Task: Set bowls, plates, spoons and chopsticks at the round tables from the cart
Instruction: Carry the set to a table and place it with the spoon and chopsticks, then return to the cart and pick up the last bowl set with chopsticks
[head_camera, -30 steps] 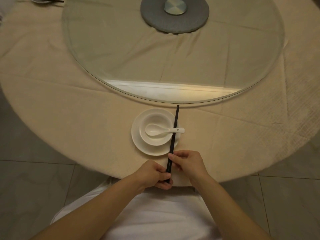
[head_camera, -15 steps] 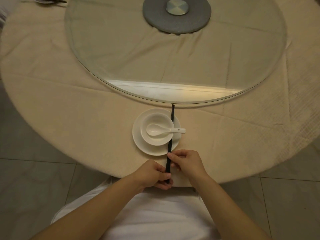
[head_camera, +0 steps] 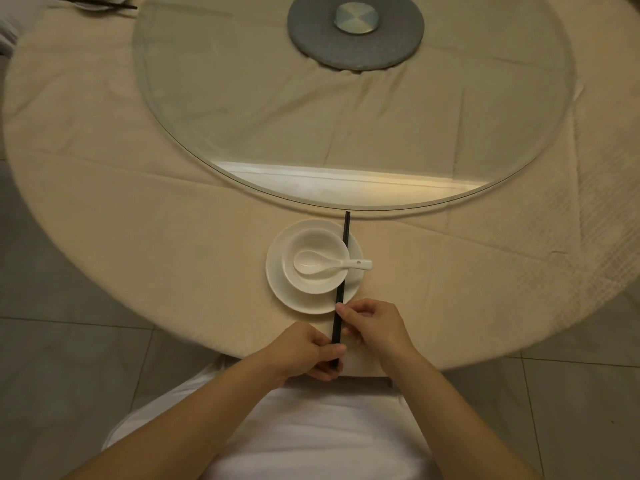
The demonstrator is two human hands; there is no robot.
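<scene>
Left hand (head_camera: 304,351) and right hand (head_camera: 372,325) pinch slim black chopsticks (head_camera: 342,265) lying across the white bowl (head_camera: 313,259).

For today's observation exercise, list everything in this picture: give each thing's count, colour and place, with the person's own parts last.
Table: one, round, beige cloth, fills the view.
Turntable: one, clear glass, table centre.
Hub: one, grey disc with metal cap, under the glass.
Plate: one, white, near edge.
Bowl: one, white, on the plate.
Spoon: one, white, in the bowl, handle pointing right.
Chopsticks: one dark pair, across the bowl's right rim.
Far setting: one, top left, mostly cut off.
Floor: grey tiles.
Left hand: holds the chopsticks' near end.
Right hand: pinches them higher up.
</scene>
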